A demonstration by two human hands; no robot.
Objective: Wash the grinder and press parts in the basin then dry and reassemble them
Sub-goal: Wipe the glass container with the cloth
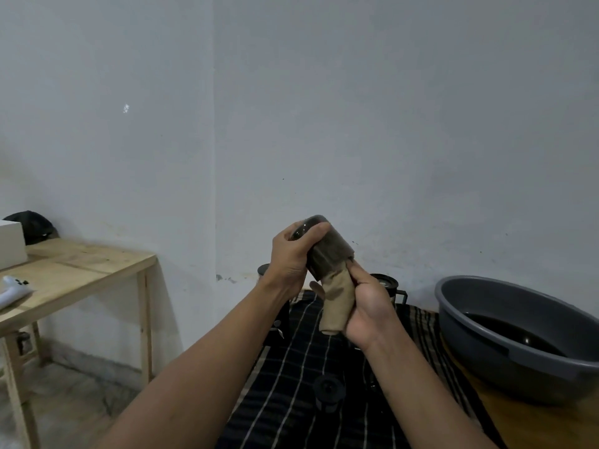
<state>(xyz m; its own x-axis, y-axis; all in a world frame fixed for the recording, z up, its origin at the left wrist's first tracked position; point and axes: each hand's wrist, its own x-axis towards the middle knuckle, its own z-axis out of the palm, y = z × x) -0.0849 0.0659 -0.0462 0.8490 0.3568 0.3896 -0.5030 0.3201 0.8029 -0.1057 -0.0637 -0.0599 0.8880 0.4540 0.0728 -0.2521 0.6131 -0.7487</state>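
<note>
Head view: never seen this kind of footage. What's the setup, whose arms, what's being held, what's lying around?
There is no robot: one wide-angle camera worn on a person's head looks down at their bare hands. The left hand grips a dark cylindrical container; the right hand pushes a tan cloth into its open end, apparently drying it. Below lies a black striped cloth with a small dark part on it. A grey basin of dark water sits to the right, and a wooden side table stands to the left.
</note>
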